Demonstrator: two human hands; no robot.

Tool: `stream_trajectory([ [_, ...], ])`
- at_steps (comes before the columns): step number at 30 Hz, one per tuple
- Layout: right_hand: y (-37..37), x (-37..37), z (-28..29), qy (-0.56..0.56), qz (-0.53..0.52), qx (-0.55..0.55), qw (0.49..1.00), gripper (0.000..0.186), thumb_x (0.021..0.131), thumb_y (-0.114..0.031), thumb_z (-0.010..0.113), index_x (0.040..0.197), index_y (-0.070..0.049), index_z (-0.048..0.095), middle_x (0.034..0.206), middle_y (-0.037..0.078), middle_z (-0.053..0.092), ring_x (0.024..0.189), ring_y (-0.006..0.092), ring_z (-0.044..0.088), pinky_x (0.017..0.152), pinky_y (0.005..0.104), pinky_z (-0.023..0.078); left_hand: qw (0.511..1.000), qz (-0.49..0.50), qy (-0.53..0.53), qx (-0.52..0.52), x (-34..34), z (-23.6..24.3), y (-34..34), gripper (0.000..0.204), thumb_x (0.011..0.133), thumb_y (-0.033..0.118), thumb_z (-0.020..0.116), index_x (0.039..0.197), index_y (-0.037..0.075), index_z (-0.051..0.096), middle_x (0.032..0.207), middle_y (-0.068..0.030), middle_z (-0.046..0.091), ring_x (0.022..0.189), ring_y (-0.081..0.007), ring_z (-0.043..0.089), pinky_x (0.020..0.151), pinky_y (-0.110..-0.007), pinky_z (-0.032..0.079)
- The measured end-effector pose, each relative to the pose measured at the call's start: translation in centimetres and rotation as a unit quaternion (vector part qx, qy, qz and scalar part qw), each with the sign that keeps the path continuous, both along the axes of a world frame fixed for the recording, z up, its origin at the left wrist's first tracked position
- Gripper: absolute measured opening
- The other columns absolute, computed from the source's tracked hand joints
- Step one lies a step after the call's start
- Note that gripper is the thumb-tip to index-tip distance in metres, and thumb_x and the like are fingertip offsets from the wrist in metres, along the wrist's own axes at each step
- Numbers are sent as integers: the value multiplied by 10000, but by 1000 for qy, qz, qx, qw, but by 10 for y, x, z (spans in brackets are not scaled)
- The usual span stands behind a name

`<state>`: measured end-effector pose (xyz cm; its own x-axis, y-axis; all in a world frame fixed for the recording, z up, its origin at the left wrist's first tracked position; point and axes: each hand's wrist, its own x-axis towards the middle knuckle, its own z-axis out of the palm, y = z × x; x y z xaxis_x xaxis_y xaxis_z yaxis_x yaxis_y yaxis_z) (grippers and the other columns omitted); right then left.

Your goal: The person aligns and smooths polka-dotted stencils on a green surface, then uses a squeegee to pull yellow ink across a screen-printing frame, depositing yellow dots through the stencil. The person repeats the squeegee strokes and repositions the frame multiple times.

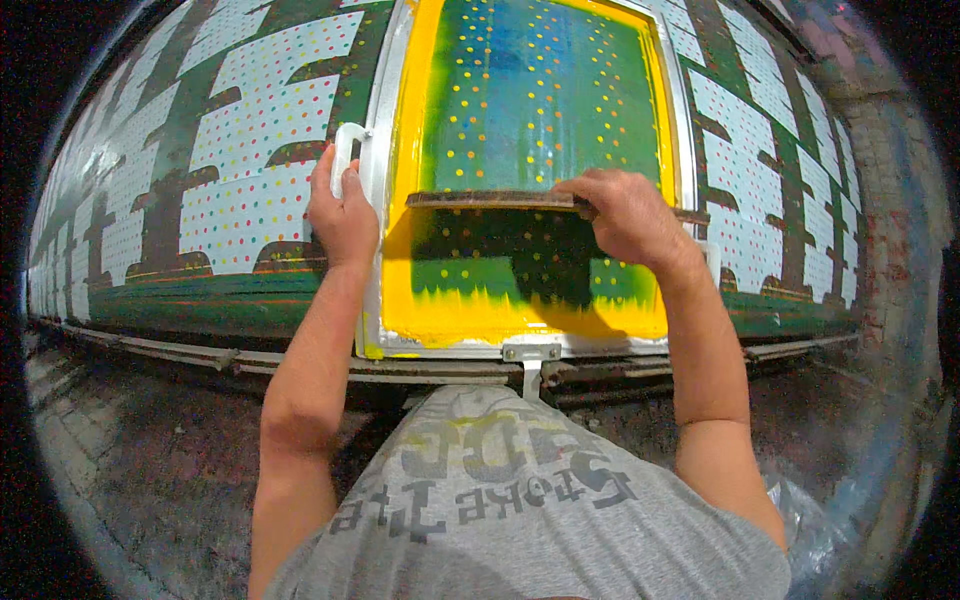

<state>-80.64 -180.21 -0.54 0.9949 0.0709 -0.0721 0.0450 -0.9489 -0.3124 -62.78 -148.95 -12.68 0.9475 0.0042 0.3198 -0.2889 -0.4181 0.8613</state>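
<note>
A screen printing frame (378, 240) with metal sides lies before me on a long table. Its green mesh (540, 120) carries rows of small dots, and yellow ink (470, 318) runs along its edges and near end. My left hand (343, 212) is closed round the white handle (347, 150) on the frame's left side. In my right hand (632, 215) is the top of a squeegee (480, 200), a long brown bar lying across the mesh. The squeegee casts a dark shadow on the near part of the mesh. Its lower blade edge is hard to make out.
White cut fabric pieces (262, 130) with coloured dots lie in rows on the green table at left; similar pieces (740, 150) lie at right. A metal rail (180, 345) follows the table's near edge. A bracket (531, 353) sits at the frame's near end. A brick wall stands far right.
</note>
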Motion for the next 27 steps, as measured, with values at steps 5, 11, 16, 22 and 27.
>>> stream_trajectory([
  [5,49,-72,2,-12,-6,20,1000,421,819,44,680,1202,-90,792,1049,180,775,991,421,738,871,520,598,1000,-12,-4,-13,3,-8,3,441,1061,131,705,1474,-15,652,1443,-209,709,1347,-337,673,1158,-417,498],
  [11,100,-127,2,-64,-18,-31,997,414,820,-3,693,1208,-114,782,1074,131,787,1013,369,744,930,491,582,999,-2,-33,5,6,-14,1,471,1032,96,688,1486,-16,629,1432,-251,711,1284,-398,714,1084,-451,554],
  [16,89,-131,2,-75,-35,-22,996,353,863,-53,676,1194,-127,775,1074,110,795,1029,353,757,907,506,578,999,-13,25,-21,6,-14,0,528,983,-8,648,1510,4,613,1348,-225,760,1226,-367,749,1071,-447,564],
  [22,86,-152,-5,-101,-2,-26,995,348,851,-73,700,1191,-121,757,1083,109,786,1013,336,746,906,494,572,1000,-5,-7,20,11,-18,5,492,976,-18,636,1467,10,645,1310,-220,765,1210,-361,742,1069,-450,560],
  [27,85,-180,-26,-127,29,25,991,399,851,-196,797,1235,-120,722,1170,111,755,1082,338,730,947,488,566,994,47,-23,92,14,-21,5,383,973,83,703,1349,11,714,1177,-219,785,1095,-362,766,976,-466,582],
])
